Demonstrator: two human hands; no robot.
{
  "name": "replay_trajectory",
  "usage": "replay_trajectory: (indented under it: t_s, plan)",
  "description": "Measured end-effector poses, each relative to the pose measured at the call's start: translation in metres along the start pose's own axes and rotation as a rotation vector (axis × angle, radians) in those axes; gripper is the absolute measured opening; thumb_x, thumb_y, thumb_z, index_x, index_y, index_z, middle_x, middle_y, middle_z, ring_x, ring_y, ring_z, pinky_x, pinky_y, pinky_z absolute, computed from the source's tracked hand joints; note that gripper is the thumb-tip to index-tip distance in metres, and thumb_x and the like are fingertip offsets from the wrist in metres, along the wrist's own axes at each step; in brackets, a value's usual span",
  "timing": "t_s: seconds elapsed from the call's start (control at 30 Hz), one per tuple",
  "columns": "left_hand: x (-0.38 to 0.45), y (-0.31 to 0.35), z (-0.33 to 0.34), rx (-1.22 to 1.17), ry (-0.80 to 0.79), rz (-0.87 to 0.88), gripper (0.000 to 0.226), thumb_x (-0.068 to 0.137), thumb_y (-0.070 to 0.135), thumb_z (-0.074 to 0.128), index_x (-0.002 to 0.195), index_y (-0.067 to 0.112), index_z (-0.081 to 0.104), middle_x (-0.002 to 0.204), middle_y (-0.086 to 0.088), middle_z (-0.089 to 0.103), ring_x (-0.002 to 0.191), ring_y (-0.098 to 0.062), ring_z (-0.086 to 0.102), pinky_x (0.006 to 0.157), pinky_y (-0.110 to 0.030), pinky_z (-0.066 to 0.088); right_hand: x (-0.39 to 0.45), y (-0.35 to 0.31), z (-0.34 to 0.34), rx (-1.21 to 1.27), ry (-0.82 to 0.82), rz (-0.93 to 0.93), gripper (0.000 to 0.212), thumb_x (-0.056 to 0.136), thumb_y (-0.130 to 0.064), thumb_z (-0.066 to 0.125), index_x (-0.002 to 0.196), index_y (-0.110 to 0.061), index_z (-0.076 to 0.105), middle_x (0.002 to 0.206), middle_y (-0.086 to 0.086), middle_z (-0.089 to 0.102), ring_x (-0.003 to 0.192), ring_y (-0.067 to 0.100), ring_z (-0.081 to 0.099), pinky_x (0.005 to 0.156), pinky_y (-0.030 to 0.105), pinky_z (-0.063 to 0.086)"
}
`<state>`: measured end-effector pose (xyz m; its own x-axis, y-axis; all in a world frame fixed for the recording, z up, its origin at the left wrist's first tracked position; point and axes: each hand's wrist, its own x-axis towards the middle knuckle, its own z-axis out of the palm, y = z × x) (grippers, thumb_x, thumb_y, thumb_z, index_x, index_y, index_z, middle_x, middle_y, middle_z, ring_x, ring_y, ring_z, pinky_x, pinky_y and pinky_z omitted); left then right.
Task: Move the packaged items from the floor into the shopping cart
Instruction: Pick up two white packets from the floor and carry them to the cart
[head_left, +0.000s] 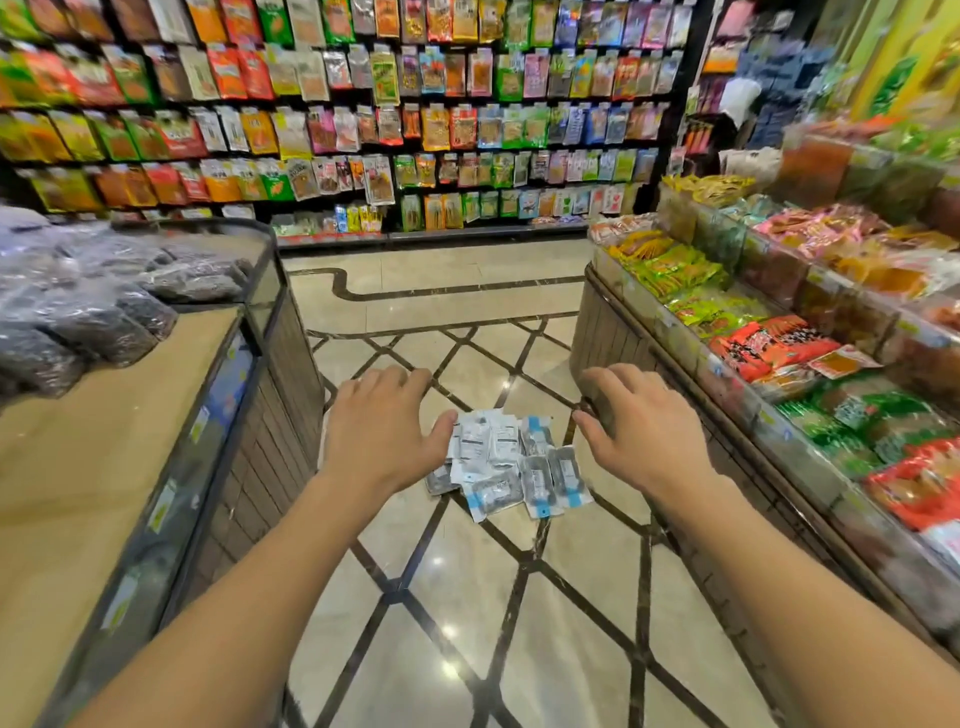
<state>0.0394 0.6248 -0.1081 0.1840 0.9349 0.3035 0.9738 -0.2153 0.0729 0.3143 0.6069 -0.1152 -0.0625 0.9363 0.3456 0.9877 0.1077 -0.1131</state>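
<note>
Flat glossy packets (506, 465) on polished floor (467, 649), left hand (376, 423) and right hand (636, 423) spread, empty.

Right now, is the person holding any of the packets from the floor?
No, the left hand and right hand are both open and empty above the packets, which lie in a pile on the tiled floor.

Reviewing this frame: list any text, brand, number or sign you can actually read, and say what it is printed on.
None can be read.
Packets on the floor: white labels with printed lines, too small to read.
Hanging snack bags on the back wall: print is blurred.
Shelf-edge tags on the left counter: blurred.
Snack packs on the right display: characters visible, not legible.
</note>
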Motion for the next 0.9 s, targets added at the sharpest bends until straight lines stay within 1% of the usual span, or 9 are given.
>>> replay_trajectory:
  t_s: [0.1, 0.23, 0.33, 0.5, 0.6, 0.67, 0.73, 0.8, 0.9]
  plan:
    - [0.043, -0.012, 0.017, 0.015, -0.019, 0.008, 0.074, 0.084, 0.064, 0.028, 0.127, 0.017, 0.065, 0.115, -0.008, 0.071, 0.110, -0.032, 0.064, 0.092, -0.044, 0.046, 0.041, 0.006, 0.019, 0.011, -0.002, -0.003, 0.052, 0.094, -0.046, 0.065, 0.139, -0.021, 0.060, 0.134, 0.007, 0.064, 0.112, 0.035, 0.063, 0.082, 0.044, 0.054]
    - [0.106, -0.025, 0.053, 0.042, -0.055, 0.016, 0.068, 0.087, 0.062, 0.036, 0.132, 0.018, 0.063, 0.120, -0.008, 0.070, 0.114, -0.032, 0.062, 0.095, -0.045, 0.045, 0.100, 0.017, 0.053, 0.004, -0.040, -0.015, 0.055, 0.096, -0.046, 0.063, 0.145, -0.021, 0.056, 0.136, 0.009, 0.064, 0.114, 0.035, 0.064, 0.083, 0.044, 0.054]
    - [0.152, -0.030, 0.084, 0.065, -0.064, 0.021, 0.067, 0.087, 0.062, 0.035, 0.129, 0.018, 0.065, 0.117, -0.007, 0.071, 0.111, -0.032, 0.063, 0.093, -0.045, 0.045, 0.142, 0.030, 0.085, 0.009, -0.073, -0.016, 0.057, 0.096, -0.048, 0.062, 0.146, -0.021, 0.055, 0.136, 0.008, 0.063, 0.112, 0.034, 0.064, 0.081, 0.043, 0.056]
    - [0.236, -0.028, 0.133, 0.040, -0.081, -0.004, 0.071, 0.085, 0.064, 0.031, 0.131, 0.020, 0.063, 0.121, -0.005, 0.069, 0.115, -0.030, 0.061, 0.097, -0.045, 0.043, 0.223, 0.058, 0.136, 0.014, -0.135, 0.000, 0.062, 0.100, -0.055, 0.054, 0.155, -0.026, 0.045, 0.145, 0.003, 0.057, 0.126, 0.027, 0.058, 0.092, 0.043, 0.054]
    - [0.288, -0.026, 0.160, 0.037, -0.096, -0.008, 0.066, 0.088, 0.062, 0.038, 0.135, 0.022, 0.061, 0.125, -0.005, 0.066, 0.119, -0.030, 0.059, 0.100, -0.045, 0.043, 0.272, 0.078, 0.162, 0.048, -0.170, 0.005, 0.061, 0.101, -0.054, 0.053, 0.154, -0.027, 0.044, 0.148, 0.002, 0.056, 0.128, 0.027, 0.057, 0.095, 0.045, 0.055]
    - [0.318, -0.027, 0.178, 0.031, -0.094, -0.009, 0.065, 0.088, 0.061, 0.039, 0.133, 0.021, 0.063, 0.123, -0.007, 0.067, 0.115, -0.031, 0.062, 0.097, -0.046, 0.046, 0.303, 0.090, 0.179, 0.051, -0.196, 0.007, 0.060, 0.101, -0.054, 0.053, 0.154, -0.028, 0.043, 0.150, 0.001, 0.054, 0.129, 0.025, 0.057, 0.097, 0.046, 0.054]
    - [0.345, -0.030, 0.197, 0.042, -0.094, -0.011, 0.063, 0.088, 0.060, 0.041, 0.131, 0.020, 0.064, 0.121, -0.007, 0.067, 0.113, -0.031, 0.063, 0.095, -0.046, 0.047, 0.331, 0.102, 0.198, 0.043, -0.214, -0.002, 0.060, 0.101, -0.054, 0.053, 0.154, -0.028, 0.043, 0.150, 0.001, 0.054, 0.129, 0.025, 0.057, 0.097, 0.046, 0.054]
    - [0.366, -0.034, 0.216, 0.064, -0.109, -0.005, 0.061, 0.090, 0.059, 0.045, 0.134, 0.020, 0.063, 0.126, -0.008, 0.066, 0.117, -0.030, 0.062, 0.098, -0.046, 0.046, 0.352, 0.112, 0.217, 0.035, -0.243, 0.000, 0.059, 0.100, -0.055, 0.052, 0.152, -0.029, 0.043, 0.148, 0.000, 0.055, 0.127, 0.025, 0.059, 0.094, 0.046, 0.056]
    - [0.393, -0.042, 0.245, 0.080, -0.145, 0.005, 0.058, 0.090, 0.057, 0.051, 0.133, 0.021, 0.063, 0.127, -0.007, 0.067, 0.118, -0.030, 0.062, 0.100, -0.046, 0.046, 0.377, 0.118, 0.250, 0.044, -0.279, -0.004, 0.057, 0.097, -0.054, 0.057, 0.147, -0.027, 0.050, 0.142, 0.002, 0.059, 0.122, 0.029, 0.062, 0.088, 0.047, 0.057]
